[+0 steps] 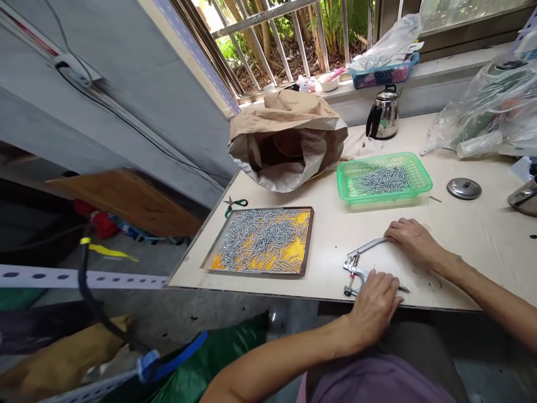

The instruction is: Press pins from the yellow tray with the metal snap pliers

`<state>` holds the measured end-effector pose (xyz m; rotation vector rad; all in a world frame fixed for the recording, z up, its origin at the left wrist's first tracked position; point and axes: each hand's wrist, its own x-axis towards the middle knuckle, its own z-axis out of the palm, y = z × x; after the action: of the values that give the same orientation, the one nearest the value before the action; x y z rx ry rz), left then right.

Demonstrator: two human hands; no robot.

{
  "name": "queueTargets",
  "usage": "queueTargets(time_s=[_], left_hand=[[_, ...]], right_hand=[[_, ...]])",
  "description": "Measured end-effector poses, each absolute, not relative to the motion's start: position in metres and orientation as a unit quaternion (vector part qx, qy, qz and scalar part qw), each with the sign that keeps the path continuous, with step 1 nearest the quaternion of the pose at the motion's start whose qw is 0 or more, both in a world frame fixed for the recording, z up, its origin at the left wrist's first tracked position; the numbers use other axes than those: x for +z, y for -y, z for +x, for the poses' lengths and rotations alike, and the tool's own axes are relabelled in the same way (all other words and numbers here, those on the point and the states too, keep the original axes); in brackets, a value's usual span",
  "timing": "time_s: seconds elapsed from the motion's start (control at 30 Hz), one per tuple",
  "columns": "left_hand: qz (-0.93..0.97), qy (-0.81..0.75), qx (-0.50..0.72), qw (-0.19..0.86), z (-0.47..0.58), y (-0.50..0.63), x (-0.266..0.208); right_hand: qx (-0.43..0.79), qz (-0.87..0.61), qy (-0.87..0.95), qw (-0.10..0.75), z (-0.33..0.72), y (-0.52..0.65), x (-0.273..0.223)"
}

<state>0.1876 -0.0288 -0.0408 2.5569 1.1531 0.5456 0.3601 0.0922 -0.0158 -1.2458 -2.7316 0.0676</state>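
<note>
A pair of silver snap-fastener-style pliers (356, 267) lies near the front edge of the table, with its handles spread and a spring between them. My left hand (377, 302) is closed over the lower handle, its fingers hiding most of it. From under that hand sticks out a dark pointed tip (404, 289); I cannot tell what it belongs to. At the end of the upper handle, my right hand (413, 240) grips with bent fingers, resting on the tabletop. To the left, a shallow tray (309, 240) with a yellow bottom holds many small metal screw-like pieces (268, 235).
Behind my hands stands a green plastic basket (342, 190) of similar pieces. An open brown paper bag (289, 120), green-handled scissors (235, 204), a metal lid (464, 188) and a steel kettle (386, 115) are on the table. Plastic-wrapped items (482, 106) sit at right.
</note>
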Motion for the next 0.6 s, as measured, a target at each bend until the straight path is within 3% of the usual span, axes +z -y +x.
queueTargets(time_s=[0.13, 0.27, 0.43, 0.6], left_hand=[[0.837, -0.504, 0.176, 0.121, 0.153, 0.018, -0.023], [0.754, -0.632, -0.007, 0.178, 0.125, -0.008, 0.000], [0.722, -0.621, -0.111, 0.283, 0.125, -0.031, 0.010], [0.742, -0.605, -0.138, 0.254, 0.115, -0.037, 0.011]], right_hand=[[-0.020, -0.414, 0.908, 0.056, 0.359, -0.087, -0.016], [-0.030, -0.400, 0.914, 0.057, 0.361, -0.089, -0.020], [-0.047, -0.389, 0.918, 0.054, 0.361, -0.093, -0.019], [-0.056, -0.396, 0.912, 0.093, 0.359, -0.090, -0.020]])
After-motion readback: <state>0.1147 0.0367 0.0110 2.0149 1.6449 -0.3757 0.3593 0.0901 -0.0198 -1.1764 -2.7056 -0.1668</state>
